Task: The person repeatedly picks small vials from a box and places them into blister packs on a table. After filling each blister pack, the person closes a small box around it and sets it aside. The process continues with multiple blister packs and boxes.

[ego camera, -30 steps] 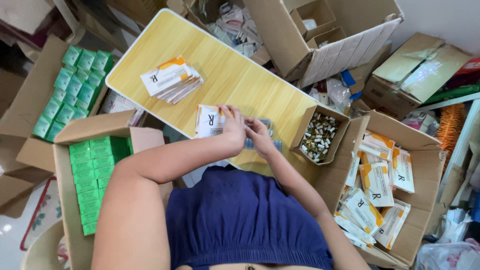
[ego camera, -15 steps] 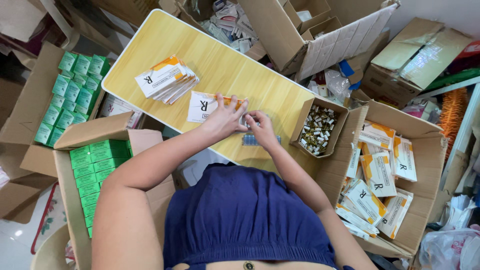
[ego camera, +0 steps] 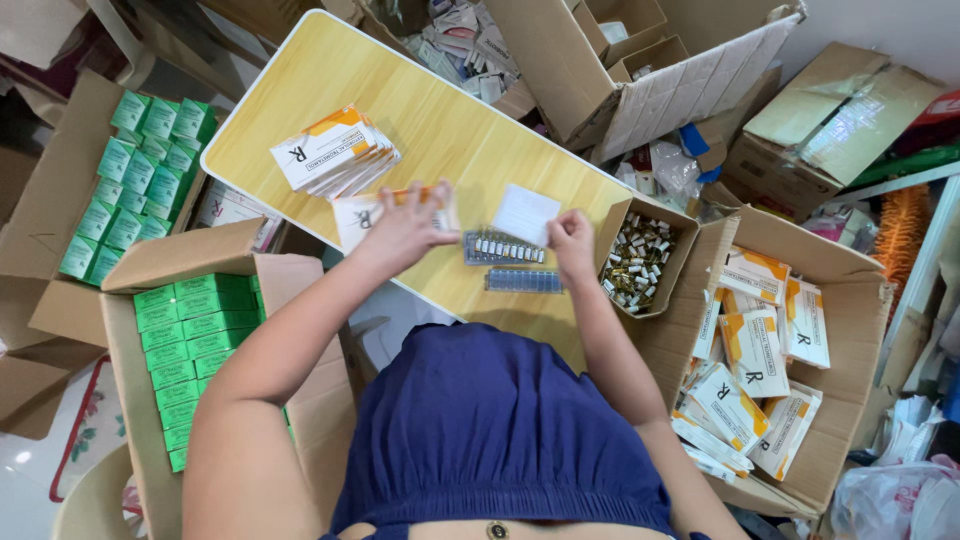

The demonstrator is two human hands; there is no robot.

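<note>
Head view, left hand: your left hand [ego camera: 405, 228] is curled around a flat white-and-orange carton [ego camera: 372, 213], fingers wrapped over its upper edge, and the carton sticks out toward nine o'clock from under your palm.
Head view, carton in grip: it sits just above the near edge of the yellow table [ego camera: 450, 130], blurred, so you can't read how tightly the fingertips pinch it.
Head view, right hand: your right hand [ego camera: 571, 237] is loosely closed, fingertips [ego camera: 560, 222] touching the lower right corner of a white folded leaflet [ego camera: 526, 213], which lies at ten o'clock from the knuckles.
Head view, ampoule trays: one tray of small vials [ego camera: 503, 248] lies between your two hands, right at the leaflet's six o'clock; a second tray [ego camera: 524, 281] lies just below it, near your right wrist, touched by neither hand.
Head view, stack: a fanned stack of flat cartons [ego camera: 333, 152] rests on the table at eleven o'clock from your left hand, apart from it.
Head view, small box: an open box of loose vials [ego camera: 640, 258] stands at three o'clock from your right hand, just beside it.
Head view, surroundings: a big box of white-and-orange cartons [ego camera: 770, 360] lies at four o'clock, a box of green packs [ego camera: 195, 340] at eight o'clock.
</note>
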